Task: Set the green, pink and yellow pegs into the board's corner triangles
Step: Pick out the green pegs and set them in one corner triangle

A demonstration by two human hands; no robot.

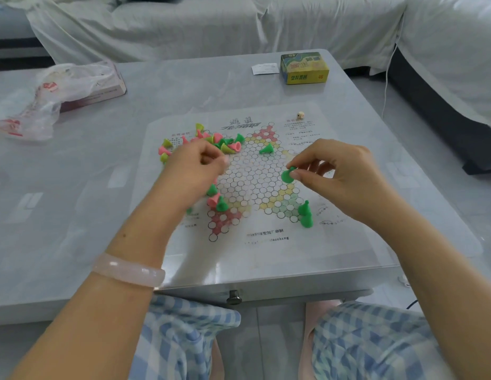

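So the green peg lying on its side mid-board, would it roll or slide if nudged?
Probably it would roll. The green peg is cone-shaped and lies tipped over on the board, so a nudge would likely swing it in an arc round its tip. It looks like light hollow plastic, and the glossy sheet offers little friction, so it may also skid.

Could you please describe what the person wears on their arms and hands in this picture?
Both forearms are bare, with no sleeves in view. The left wrist carries a smooth, translucent pale pink bangle. The left hand and right hand are uncovered, with no gloves; no rings or watch are visible.
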